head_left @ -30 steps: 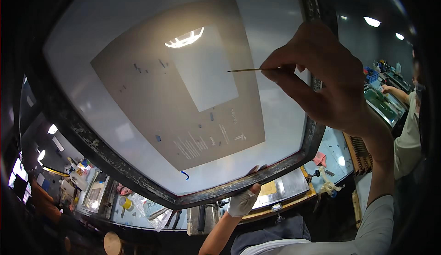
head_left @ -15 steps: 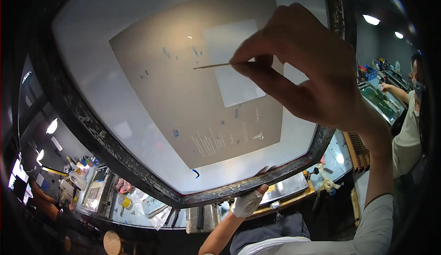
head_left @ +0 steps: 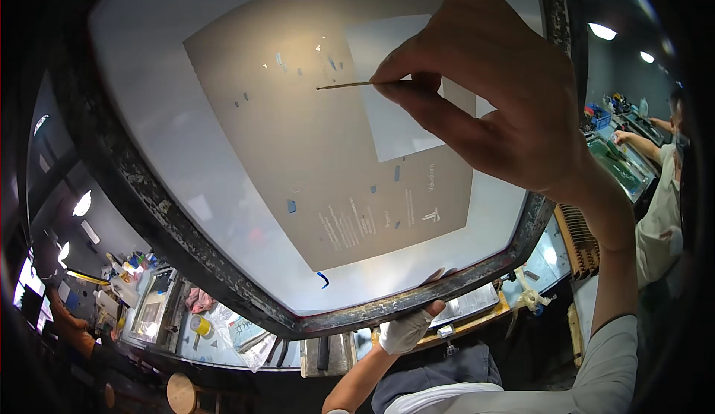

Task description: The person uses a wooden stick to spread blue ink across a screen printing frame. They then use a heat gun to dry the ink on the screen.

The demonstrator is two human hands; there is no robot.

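A large screen-printing frame (head_left: 216, 280) with dark, worn edges is tilted up in front of me. Its white mesh (head_left: 149, 64) carries a taupe coated area (head_left: 275, 138) with small blue patches, faint lettering and a pale rectangle. Between thumb and forefinger, my right hand (head_left: 499, 93) pinches a thin wooden stick resembling a toothpick (head_left: 346, 85). Its dark tip points left over the coated area, near the blue patches; I cannot tell whether it touches. Below, my left hand (head_left: 406, 332), in a white glove, grips the frame's lower edge, some fingers hidden behind it.
Another person (head_left: 659, 190) works at a green screen (head_left: 622, 164) on the right. A ribbed wooden rack (head_left: 578, 239) stands beside my right forearm. At lower left, a bench holds a yellow-labelled roll (head_left: 200, 326), a pink cloth (head_left: 199, 300) and bottles; a round stool (head_left: 181, 393) stands below.
The screen's coated area has shifted slightly up and right in view. My right hand and the stick have moved up a little. My left hand keeps hold of the frame's edge.
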